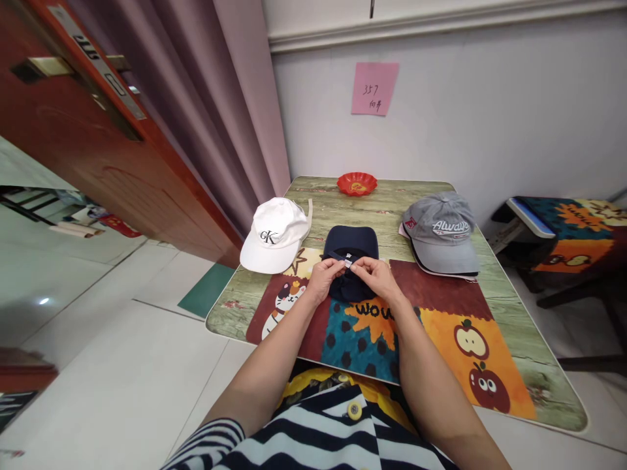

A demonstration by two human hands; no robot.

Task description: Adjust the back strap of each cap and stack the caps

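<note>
Nearest is the wearer's striped shirt, black and pale with a yellow button down the front. Both forearms reach out over a patterned cloth mat, printed with apples, a cat and the word "WOW", which covers part of the wood-grain worktop. The left hand and the right hand meet over the navy baseball cap, which lies at the middle of the worktop with its brim pointing away from the wearer. The fingers of each hand are pinched on the cap, their tips nearly together at a small white label (its print is too small to read).

Farther left, a white baseball cap with black monogram lettering rests partly over the mat's corner, its pale strap sticking out behind. Across from it, on the right, a grey "Always" cap sits stacked over a darker brim. A red fluted dish stands near the far edge. Beyond that, a pink paper note marked "357" is on the pale wall.
</note>
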